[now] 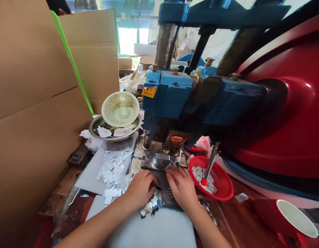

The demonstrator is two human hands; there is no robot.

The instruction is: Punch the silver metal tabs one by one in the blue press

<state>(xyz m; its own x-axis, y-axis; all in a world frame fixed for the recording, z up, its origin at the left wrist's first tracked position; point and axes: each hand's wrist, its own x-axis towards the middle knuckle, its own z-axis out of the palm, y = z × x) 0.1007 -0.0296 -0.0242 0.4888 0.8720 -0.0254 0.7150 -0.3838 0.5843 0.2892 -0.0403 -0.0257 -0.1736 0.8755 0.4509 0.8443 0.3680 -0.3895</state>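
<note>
My left hand (140, 187) is in front of the press die, its fingers curled. A small black piece (157, 187) sticks out between its fingertips. My right hand (184, 188) rests at the front edge of the metal die (161, 159), thumb and forefinger close together; whatever is between them is too small to make out. Above the die stands the blue press head (167, 91). Small metal pieces (150, 205) lie just below my left hand. Flat pale plates (111, 168) are spread out to its left.
At the right, a red basket (227, 193) holds plates and a metal rod. A red mug (267, 215) stands near a big red flywheel (283, 103). A pale green strainer (120, 108) sits on a metal bowl (97, 132) at the back left. Cardboard (32, 86) walls the left side.
</note>
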